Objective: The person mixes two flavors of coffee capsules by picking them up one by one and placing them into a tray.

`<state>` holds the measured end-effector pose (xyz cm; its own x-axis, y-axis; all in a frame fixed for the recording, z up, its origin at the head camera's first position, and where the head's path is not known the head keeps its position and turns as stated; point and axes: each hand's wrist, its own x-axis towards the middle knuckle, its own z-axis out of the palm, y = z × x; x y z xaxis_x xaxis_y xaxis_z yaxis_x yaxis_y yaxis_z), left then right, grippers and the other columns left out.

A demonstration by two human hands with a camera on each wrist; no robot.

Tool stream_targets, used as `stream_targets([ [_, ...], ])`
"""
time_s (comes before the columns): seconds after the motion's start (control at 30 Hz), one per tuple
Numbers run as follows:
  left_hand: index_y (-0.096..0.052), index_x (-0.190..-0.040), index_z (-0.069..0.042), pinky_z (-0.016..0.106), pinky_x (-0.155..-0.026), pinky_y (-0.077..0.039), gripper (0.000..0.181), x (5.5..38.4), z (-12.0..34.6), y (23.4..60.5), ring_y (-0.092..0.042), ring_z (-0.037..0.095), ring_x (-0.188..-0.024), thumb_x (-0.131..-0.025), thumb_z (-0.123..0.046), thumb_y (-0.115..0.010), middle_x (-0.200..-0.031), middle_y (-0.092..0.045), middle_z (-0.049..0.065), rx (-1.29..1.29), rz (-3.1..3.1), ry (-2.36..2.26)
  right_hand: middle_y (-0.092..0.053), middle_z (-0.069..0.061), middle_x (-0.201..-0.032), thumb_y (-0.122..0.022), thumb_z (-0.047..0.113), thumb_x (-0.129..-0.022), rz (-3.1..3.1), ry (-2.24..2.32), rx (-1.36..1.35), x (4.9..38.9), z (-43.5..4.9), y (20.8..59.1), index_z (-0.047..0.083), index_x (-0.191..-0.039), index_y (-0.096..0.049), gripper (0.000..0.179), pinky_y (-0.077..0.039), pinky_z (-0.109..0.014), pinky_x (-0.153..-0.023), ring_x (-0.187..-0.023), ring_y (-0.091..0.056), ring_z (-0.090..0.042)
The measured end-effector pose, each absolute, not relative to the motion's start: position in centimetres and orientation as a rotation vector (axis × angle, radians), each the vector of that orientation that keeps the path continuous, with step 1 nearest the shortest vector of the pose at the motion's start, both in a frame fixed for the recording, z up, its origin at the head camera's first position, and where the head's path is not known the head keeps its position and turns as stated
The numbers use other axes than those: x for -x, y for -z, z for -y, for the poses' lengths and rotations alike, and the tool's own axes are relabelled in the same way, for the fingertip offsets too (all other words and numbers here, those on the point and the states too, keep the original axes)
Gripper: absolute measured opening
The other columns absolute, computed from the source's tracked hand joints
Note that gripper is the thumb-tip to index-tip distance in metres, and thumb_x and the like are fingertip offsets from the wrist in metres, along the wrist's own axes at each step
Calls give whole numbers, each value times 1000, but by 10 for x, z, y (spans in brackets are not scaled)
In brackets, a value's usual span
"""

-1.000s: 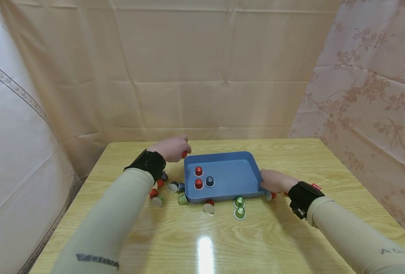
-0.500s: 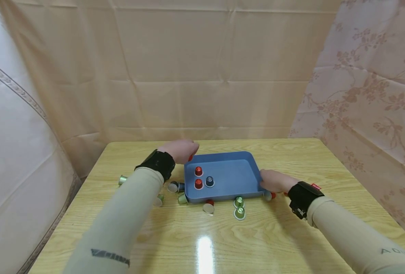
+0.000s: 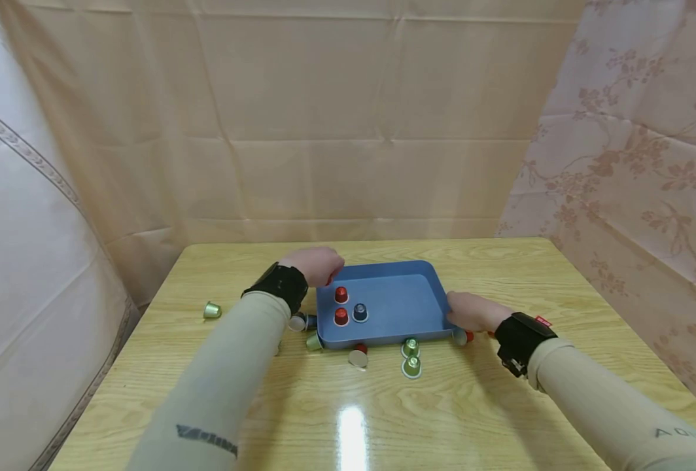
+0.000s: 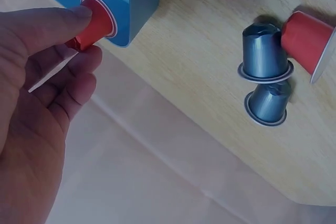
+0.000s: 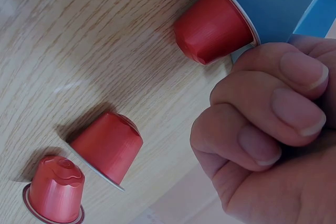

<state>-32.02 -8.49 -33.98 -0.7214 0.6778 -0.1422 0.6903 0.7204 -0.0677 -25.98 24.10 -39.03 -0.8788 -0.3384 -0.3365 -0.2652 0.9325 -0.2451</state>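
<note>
My left hand (image 3: 317, 263) pinches a red coffee capsule (image 4: 97, 24) between thumb and fingers, at the far left corner of the blue tray (image 3: 407, 294). In the left wrist view the capsule's pale rim overlaps the tray. My right hand (image 3: 474, 311) grips the tray's right side with curled fingers; the grasp point itself is mostly hidden. Inside the tray, a red capsule (image 3: 341, 295), another red capsule (image 3: 341, 316) and a dark blue capsule (image 3: 360, 313) stand upside down on their rims, near the left.
Two green capsules (image 3: 411, 356) stand before the tray, with a red one (image 3: 358, 356) lying nearby. A lone green capsule (image 3: 212, 311) lies far left. Dark blue capsules (image 4: 265, 51) and a red one are beside my left hand; several red capsules (image 5: 107, 148) are near my right.
My left hand has moved right and then down with the red capsule, from beyond the tray's left side to its far left corner. The right hand and tray have stayed put.
</note>
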Motion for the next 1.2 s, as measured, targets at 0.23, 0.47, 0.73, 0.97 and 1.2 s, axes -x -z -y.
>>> stream_targets([
  [0.23,-67,-92,-10,30,-71,-47,9,321,83,345,-52,19,-77,-87,-3,-65,-82,-57,0,-1079,-2800,169,-54,-13,-87,-49,6,-94,-2710,279,432,260,-241,391,-11,-111,-51,24,-44,-38,-68,-77,-54,-26],
  [0.47,-68,-93,-11,30,-70,-46,10,323,81,350,-52,19,-78,-87,-3,-65,-83,-58,0,-1047,-2790,159,-54,-13,-87,-49,6,-94,-2714,273,435,259,-241,390,-12,-110,-51,24,-44,-38,-67,-76,-54,-25],
  [0.73,-70,-92,-12,28,-66,-44,12,327,81,359,-52,18,-76,-87,-3,-65,-80,-58,-1,-1016,-2778,166,-54,-13,-84,-49,6,-94,-2714,283,437,257,-238,389,-12,-110,-51,24,-45,-36,-64,-73,-54,-24],
  [0.97,-69,-91,-15,27,-65,-44,12,329,81,366,-53,17,-75,-88,-4,-65,-79,-59,-3,-1006,-2781,162,-53,-12,-82,-50,6,-93,-2726,288,482,256,-237,389,-11,-106,-52,21,-45,-36,-63,-71,-54,-24],
  [1.2,-69,-90,-14,28,-64,-43,13,328,80,369,-53,17,-74,-87,-3,-64,-78,-57,-2,-1009,-2769,192,-53,-12,-82,-50,6,-94,-2731,289,493,258,-238,390,-11,-107,-52,22,-45,-35,-62,-71,-54,-23],
])
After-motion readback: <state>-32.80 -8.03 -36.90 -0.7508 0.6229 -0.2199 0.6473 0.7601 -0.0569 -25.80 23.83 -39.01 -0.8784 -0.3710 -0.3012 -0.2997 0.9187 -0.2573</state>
